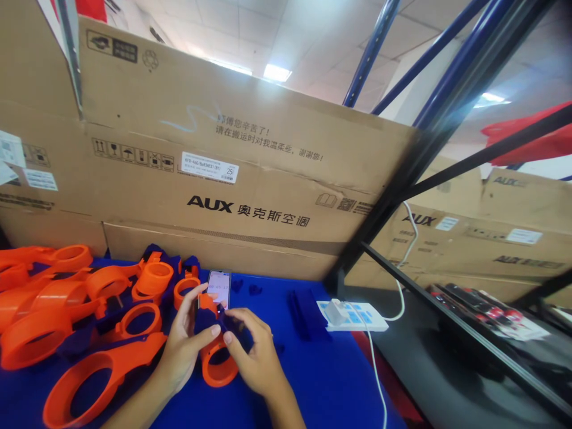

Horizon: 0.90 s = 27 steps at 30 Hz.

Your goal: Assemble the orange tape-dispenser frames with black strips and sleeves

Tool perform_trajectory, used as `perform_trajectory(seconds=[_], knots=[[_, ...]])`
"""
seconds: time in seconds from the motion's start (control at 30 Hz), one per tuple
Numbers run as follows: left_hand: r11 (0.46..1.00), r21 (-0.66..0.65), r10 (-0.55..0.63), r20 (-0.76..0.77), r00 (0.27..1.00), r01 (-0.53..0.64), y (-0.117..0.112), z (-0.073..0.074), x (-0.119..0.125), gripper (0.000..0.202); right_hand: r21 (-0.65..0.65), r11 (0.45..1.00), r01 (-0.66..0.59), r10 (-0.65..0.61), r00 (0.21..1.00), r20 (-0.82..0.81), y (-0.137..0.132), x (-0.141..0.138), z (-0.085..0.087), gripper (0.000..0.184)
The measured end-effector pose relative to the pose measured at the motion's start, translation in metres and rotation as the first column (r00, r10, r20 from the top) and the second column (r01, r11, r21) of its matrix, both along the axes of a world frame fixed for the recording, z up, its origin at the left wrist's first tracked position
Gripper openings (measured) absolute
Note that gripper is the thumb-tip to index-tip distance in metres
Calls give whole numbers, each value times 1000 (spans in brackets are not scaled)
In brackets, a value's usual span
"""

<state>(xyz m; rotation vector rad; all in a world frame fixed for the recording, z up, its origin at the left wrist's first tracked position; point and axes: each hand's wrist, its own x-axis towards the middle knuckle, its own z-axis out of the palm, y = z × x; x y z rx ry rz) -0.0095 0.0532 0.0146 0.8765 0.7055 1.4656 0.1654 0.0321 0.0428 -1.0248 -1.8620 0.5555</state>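
Note:
An orange tape dispenser point(220, 374) with a round ring is held up between my two hands, over the blue table surface. My left hand point(185, 339) is closed around its upper left part, thumb lying across a dark blue piece point(204, 322). On the other side, my right hand point(255, 348) pinches at the dispenser's upper right, where a small dark blue part shows by the fingertips. What exactly those fingers hold is partly hidden. Just behind the hands, a phone point(220, 287) with a lit timer screen leans or lies on the blue surface.
Several more orange tape dispensers point(80, 381) are piled at the left. Small dark blue pieces point(255, 290) lie beyond the hands. To the right are a dark blue folded piece point(307, 314) and a white power strip point(373, 322) with cables. Cardboard boxes point(250, 179) form the back wall beside a metal frame point(384, 220).

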Motion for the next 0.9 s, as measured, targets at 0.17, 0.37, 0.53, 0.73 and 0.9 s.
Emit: perform_trajectory(seconds=[0.17, 0.37, 0.53, 0.73, 0.9], knots=[[998, 43, -36, -2, 999, 36, -3, -2, -2, 82, -50, 998, -37, 36, 999, -6, -2, 1, -5, 52], [996, 75, -37, -24, 999, 39, -2, -3, -3, 76, 17, 1000, 26, -27, 999, 41, 0, 1, -9, 55], [998, -3, -57, -22, 998, 57, -1, -4, 2, 63, 136, 988, 74, -88, 991, 102, 2, 0, -12, 62], [999, 41, -7, 36, 999, 6, -3, -2, 0, 65, 305, 948, 91, -148, 975, 168, 2, -1, -15, 64], [994, 104, 31, 48, 998, -36, -1, 4, -5, 65, 461, 886, 44, -206, 929, 307, -2, -3, -14, 66]])
